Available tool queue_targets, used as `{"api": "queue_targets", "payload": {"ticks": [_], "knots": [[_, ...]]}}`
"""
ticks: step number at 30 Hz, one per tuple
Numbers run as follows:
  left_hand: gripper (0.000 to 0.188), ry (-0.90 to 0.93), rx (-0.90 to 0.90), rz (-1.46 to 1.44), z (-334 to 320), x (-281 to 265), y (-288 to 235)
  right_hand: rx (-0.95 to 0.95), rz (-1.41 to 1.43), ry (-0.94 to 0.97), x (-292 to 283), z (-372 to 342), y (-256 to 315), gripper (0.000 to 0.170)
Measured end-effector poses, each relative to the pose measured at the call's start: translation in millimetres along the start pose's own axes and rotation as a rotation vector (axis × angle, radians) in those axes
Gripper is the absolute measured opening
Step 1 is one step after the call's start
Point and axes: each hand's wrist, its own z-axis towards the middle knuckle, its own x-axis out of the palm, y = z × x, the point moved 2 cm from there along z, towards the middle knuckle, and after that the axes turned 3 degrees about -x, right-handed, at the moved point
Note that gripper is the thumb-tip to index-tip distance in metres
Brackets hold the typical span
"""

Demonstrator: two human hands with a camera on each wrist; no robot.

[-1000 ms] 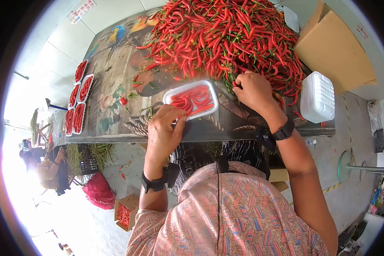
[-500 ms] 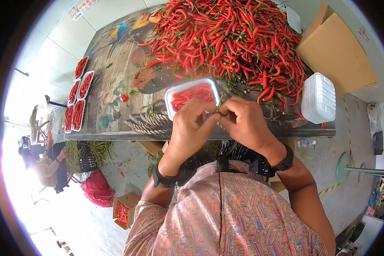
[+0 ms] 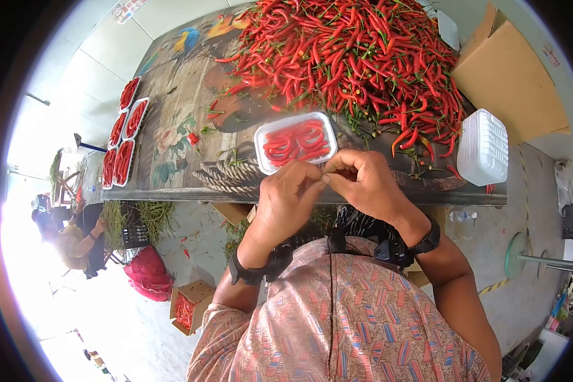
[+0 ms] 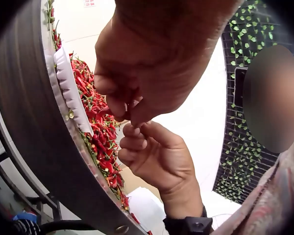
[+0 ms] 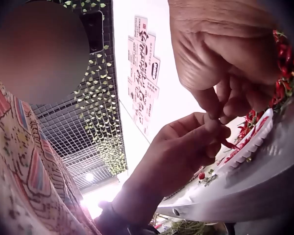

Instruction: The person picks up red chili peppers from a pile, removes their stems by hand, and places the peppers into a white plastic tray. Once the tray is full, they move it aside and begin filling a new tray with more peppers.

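In the head view, my left hand (image 3: 285, 198) and right hand (image 3: 370, 190) meet fingertip to fingertip at the table's near edge. A red chili (image 5: 228, 143) pokes out from the curled fingers of the left hand (image 5: 179, 152) in the right wrist view. The right hand (image 4: 159, 159) pinches at the chili's stem end, mostly hidden by the fingers. Just beyond the hands lies a white tray (image 3: 259, 145) holding red chilies (image 3: 296, 141) laid in rows. A large heap of red chilies (image 3: 363, 63) with green stems covers the far side.
Several filled trays (image 3: 134, 119) line the table's left end. A stack of empty white trays (image 3: 484, 148) stands at the right, by a cardboard box (image 3: 512, 79). Loose stems lie near the rope pattern on the table (image 3: 172, 108). Another person (image 3: 76, 239) sits at far left.
The right hand has left the chili heap and come to the left hand, which moved from the tray to the table edge. Since half a second ago the hands have barely moved.
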Motion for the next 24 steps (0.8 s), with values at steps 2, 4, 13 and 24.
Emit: {"api": "queue_targets", "payload": {"ticks": [2,4,13,24], "knots": [[0.015,0.014,0.033,0.002,0,-1,-1,0.012,0.025,0.01,-1,-1,-2,0.008],[0.016,0.039,0.024,0.008,0,-3,-5,0.028,0.082,-0.006,-1,-1,-7,0.007],[0.012,0.03,0.05,0.032,-3,-3,-2,-0.115,-0.175,0.002,-2,-5,2,0.008],[0.011,-0.043,-0.057,0.023,-8,-15,1,-0.383,-0.528,0.291,-8,-17,5,0.02]]}}
